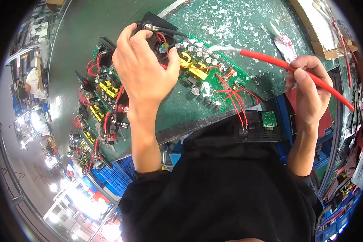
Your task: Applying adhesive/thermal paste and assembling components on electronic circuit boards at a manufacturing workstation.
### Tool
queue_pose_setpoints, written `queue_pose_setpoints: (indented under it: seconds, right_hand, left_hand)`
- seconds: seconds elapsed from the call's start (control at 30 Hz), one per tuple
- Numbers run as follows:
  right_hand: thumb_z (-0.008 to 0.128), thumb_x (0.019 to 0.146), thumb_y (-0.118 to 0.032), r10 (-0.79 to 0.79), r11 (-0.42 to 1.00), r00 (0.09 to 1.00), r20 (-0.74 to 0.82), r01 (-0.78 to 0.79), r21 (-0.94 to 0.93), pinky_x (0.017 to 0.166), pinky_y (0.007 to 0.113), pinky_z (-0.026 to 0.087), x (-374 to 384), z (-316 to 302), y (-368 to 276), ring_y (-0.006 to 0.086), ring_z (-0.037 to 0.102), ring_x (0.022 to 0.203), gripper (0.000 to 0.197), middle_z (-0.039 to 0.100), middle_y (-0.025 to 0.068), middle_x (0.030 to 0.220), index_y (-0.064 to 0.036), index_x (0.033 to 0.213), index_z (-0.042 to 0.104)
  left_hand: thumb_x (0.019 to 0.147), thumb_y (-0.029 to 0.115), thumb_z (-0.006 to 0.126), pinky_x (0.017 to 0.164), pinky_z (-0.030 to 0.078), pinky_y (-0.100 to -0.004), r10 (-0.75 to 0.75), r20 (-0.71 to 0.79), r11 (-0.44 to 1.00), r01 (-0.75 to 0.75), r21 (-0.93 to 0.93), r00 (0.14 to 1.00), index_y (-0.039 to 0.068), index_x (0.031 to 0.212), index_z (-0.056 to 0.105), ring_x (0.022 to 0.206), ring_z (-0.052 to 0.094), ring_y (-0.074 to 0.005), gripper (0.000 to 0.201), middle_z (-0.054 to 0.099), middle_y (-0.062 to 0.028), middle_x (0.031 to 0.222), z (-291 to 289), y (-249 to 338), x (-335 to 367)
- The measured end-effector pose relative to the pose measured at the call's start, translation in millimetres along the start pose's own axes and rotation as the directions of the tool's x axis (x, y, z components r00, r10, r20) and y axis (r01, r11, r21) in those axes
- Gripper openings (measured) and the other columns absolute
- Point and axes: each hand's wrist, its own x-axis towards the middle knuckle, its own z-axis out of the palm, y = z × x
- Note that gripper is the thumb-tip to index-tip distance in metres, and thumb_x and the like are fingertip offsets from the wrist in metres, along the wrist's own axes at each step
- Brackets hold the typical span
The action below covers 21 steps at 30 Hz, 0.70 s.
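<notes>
A green circuit board with yellow transformers, capacitors and red wires lies slanted on the bench in front of me. My left hand curls over its far-left end, around a black end panel with a fan and a metal terminal; the palm side of the grip is hidden. Between thumb and fingers, my right hand holds a long red stick. White paste coats the stick's left end, which is over the board's far edge. Red wires run from the board to a black panel near my body, carrying a small green board.
Several similar circuit boards stand in a row at the left. White smears cover the green bench at the back. A crumpled tube lies beyond my right hand, near a cardboard box. Blue baskets sit below the bench edge.
</notes>
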Motion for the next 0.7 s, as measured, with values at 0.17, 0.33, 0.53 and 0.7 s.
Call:
queue_pose_setpoints:
  seconds: [0.17, 0.33, 0.53, 0.7]
  right_hand:
    - [0.065, 0.09, -0.01, 0.032, 0.999, 0.999, 0.019, -0.032, -0.003, 0.057, 0.024, 0.046, 2.0, 0.3, 3.2, 0.011, 0.058, 0.064, 0.017, 0.065, 0.0069, 0.076, 0.0048, 0.099, 0.066]
    - [0.065, 0.091, -0.01, 0.032, 0.999, 0.999, -0.018, -0.032, 0.0, 0.057, 0.024, 0.046, 2.6, -3.2, 1.3, 0.011, 0.058, 0.064, 0.017, 0.065, 0.007, 0.076, 0.005, 0.098, 0.066]
    - [0.063, 0.091, -0.01, 0.047, 0.999, 0.999, -0.014, -0.047, -0.02, 0.057, 0.024, 0.045, 4.4, 1.4, 0.9, 0.0109, 0.058, 0.063, 0.017, 0.064, 0.0068, 0.074, 0.0049, 0.098, 0.066]
    - [0.063, 0.09, -0.009, 0.016, 0.999, 0.999, -0.035, -0.017, -0.035, 0.056, 0.023, 0.045, 6.1, -1.3, -2.5, 0.0103, 0.057, 0.062, 0.016, 0.064, 0.0064, 0.074, 0.0048, 0.097, 0.066]
  left_hand:
    - [0.074, 0.026, 0.077, 0.096, 0.04, -0.0493, 0.006, -0.004, 1.0, -0.006, 0.017, 1.0, 0.003, 0.116, 0.052, 0.117, 0.052, -0.035, 0.054, 0.05, -0.0194, 0.128, -0.1, -0.7, -0.1]
    - [0.074, 0.026, 0.078, 0.096, 0.04, -0.0493, 0.0, -0.002, 1.0, 0.0, 0.016, 1.0, 0.003, 0.116, 0.052, 0.117, 0.052, -0.0352, 0.054, 0.05, -0.0192, 0.128, 0.0, 0.1, -0.4]
    - [0.074, 0.026, 0.078, 0.097, 0.04, -0.0493, -0.003, 0.004, 1.0, 0.003, 0.023, 1.0, 0.003, 0.116, 0.052, 0.118, 0.051, -0.0356, 0.054, 0.05, -0.019, 0.128, -0.1, 0.6, -0.8]
    - [0.074, 0.026, 0.078, 0.097, 0.04, -0.0497, -0.015, 0.015, 1.0, 0.014, 0.02, 1.0, 0.003, 0.117, 0.052, 0.118, 0.051, -0.0359, 0.055, 0.05, -0.0195, 0.129, -0.9, 1.5, -0.3]
